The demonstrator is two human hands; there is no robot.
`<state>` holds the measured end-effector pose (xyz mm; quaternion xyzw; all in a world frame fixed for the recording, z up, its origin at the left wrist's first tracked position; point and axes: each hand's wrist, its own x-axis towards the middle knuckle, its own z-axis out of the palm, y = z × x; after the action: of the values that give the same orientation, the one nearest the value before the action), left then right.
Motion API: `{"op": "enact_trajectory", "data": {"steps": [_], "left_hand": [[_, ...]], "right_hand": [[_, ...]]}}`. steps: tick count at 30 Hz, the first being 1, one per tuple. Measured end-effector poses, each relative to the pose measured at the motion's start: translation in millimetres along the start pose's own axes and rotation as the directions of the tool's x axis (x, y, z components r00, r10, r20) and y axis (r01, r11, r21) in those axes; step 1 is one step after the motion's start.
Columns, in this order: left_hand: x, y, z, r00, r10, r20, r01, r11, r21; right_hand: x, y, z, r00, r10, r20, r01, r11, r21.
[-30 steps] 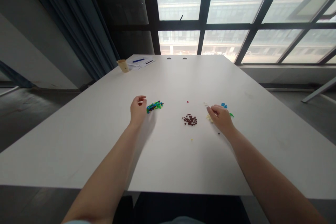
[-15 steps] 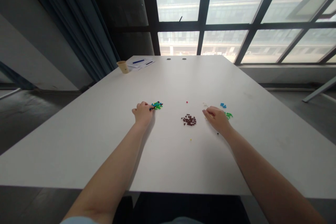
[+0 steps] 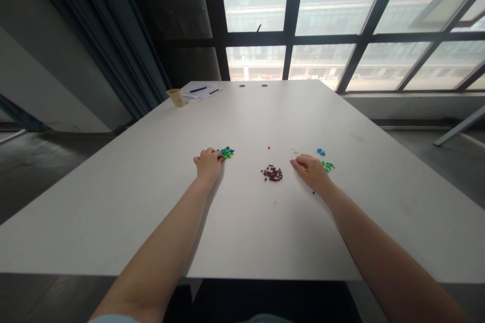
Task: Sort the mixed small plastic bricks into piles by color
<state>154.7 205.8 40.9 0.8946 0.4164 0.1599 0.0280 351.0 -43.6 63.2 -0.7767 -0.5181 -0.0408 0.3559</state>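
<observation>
My left hand (image 3: 208,162) rests on the white table (image 3: 242,232) with its fingers curled, fingertips touching a small heap of green, blue and black bricks (image 3: 227,152). My right hand (image 3: 311,170) lies palm down with fingers bent together, over some pale bricks that it mostly hides. A pile of dark brown bricks (image 3: 272,173) lies between the two hands. Just right of my right hand are a few green bricks (image 3: 328,165) and blue bricks (image 3: 321,151). What either hand grips, if anything, is hidden.
A single red brick (image 3: 269,148), a white one (image 3: 294,150) and a tiny yellow one (image 3: 275,202) lie loose. At the far left corner stand a paper cup (image 3: 176,97) and papers with a blue pen (image 3: 198,90). Large windows and a dark curtain lie beyond.
My left hand came down from a raised pinch onto the table and moved right against the green and blue heap. My right hand shifted slightly left and flattened over the pale bricks.
</observation>
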Motion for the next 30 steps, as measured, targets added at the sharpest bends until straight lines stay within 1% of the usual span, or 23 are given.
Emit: {"op": "enact_trajectory", "data": {"steps": [4, 6, 7, 8, 9, 10, 11, 12, 13, 14, 15, 16, 17, 18, 19, 21, 23, 25, 30], "left_hand": [[0, 1, -2, 1.000, 0.003, 0.010, -0.003, 1.000, 0.007], [0, 1, -3, 1.000, -0.008, -0.018, 0.007, 0.999, -0.051], [0, 2, -4, 0.999, -0.015, -0.037, 0.010, 0.993, -0.121], [-1, 4, -6, 0.998, -0.026, -0.049, 0.014, 0.974, -0.228], [-1, 7, -8, 0.998, -0.043, -0.040, 0.025, 0.928, -0.371], [-3, 11, -10, 0.998, -0.063, -0.001, 0.053, 0.839, -0.541], [-5, 16, -14, 0.994, -0.075, 0.074, 0.105, 0.696, -0.711], [-9, 22, -18, 0.983, -0.060, 0.174, 0.180, 0.502, -0.846], [-13, 30, -22, 0.960, -0.016, 0.281, 0.274, 0.276, -0.921], [-18, 37, -27, 0.927, 0.070, 0.369, 0.365, 0.060, -0.929], [-23, 44, -32, 0.896, 0.181, 0.406, 0.429, -0.117, -0.895], [-29, 51, -36, 0.860, 0.292, 0.418, 0.489, -0.240, -0.838], [-34, 57, -39, 0.824, 0.383, 0.417, 0.540, -0.308, -0.783], [-39, 62, -42, 0.789, 0.457, 0.411, 0.580, -0.334, -0.743], [-43, 65, -44, 0.752, 0.518, 0.408, 0.615, -0.328, -0.717], [-49, 69, -44, 0.689, 0.597, 0.411, 0.656, -0.273, -0.704], [-51, 71, -43, 0.653, 0.628, 0.423, 0.671, -0.220, -0.708], [-52, 71, -41, 0.647, 0.624, 0.438, 0.672, -0.194, -0.715], [-51, 71, -38, 0.663, 0.586, 0.467, 0.668, -0.181, -0.721]], "right_hand": [[0, 1, 1, 1.000, -0.003, 0.000, 0.003, 1.000, 0.009], [0, 1, 0, 1.000, -0.003, -0.001, 0.003, 1.000, 0.010], [0, 1, 0, 1.000, -0.003, -0.001, 0.003, 1.000, 0.010], [0, 1, -1, 1.000, -0.002, 0.000, 0.002, 1.000, 0.010], [0, 1, -1, 1.000, 0.000, -0.001, 0.000, 1.000, 0.010], [0, 1, -1, 1.000, 0.001, -0.001, -0.001, 1.000, 0.011], [0, 0, -2, 1.000, 0.001, -0.001, -0.001, 1.000, 0.012], [0, 0, -2, 1.000, 0.000, -0.001, 0.000, 1.000, 0.013], [0, 0, -2, 1.000, -0.002, 0.000, 0.002, 1.000, 0.014], [0, -1, -2, 1.000, -0.003, 0.001, 0.003, 1.000, 0.015], [0, -1, -1, 1.000, -0.003, 0.004, 0.003, 1.000, 0.015], [1, -1, -1, 1.000, -0.002, 0.008, 0.002, 1.000, 0.015], [2, -1, 0, 1.000, 0.000, 0.013, 0.000, 1.000, 0.014], [2, -1, 0, 1.000, 0.002, 0.017, -0.002, 1.000, 0.012], [3, -1, 1, 1.000, 0.004, 0.019, -0.004, 1.000, 0.011], [3, 0, 2, 1.000, 0.006, 0.020, -0.006, 1.000, 0.008], [3, 0, 3, 1.000, 0.007, 0.022, -0.007, 1.000, 0.003], [2, 1, 3, 1.000, 0.003, 0.027, -0.003, 1.000, -0.002], [1, 1, 4, 1.000, -0.022, 0.023, 0.022, 1.000, 0.008]]}}
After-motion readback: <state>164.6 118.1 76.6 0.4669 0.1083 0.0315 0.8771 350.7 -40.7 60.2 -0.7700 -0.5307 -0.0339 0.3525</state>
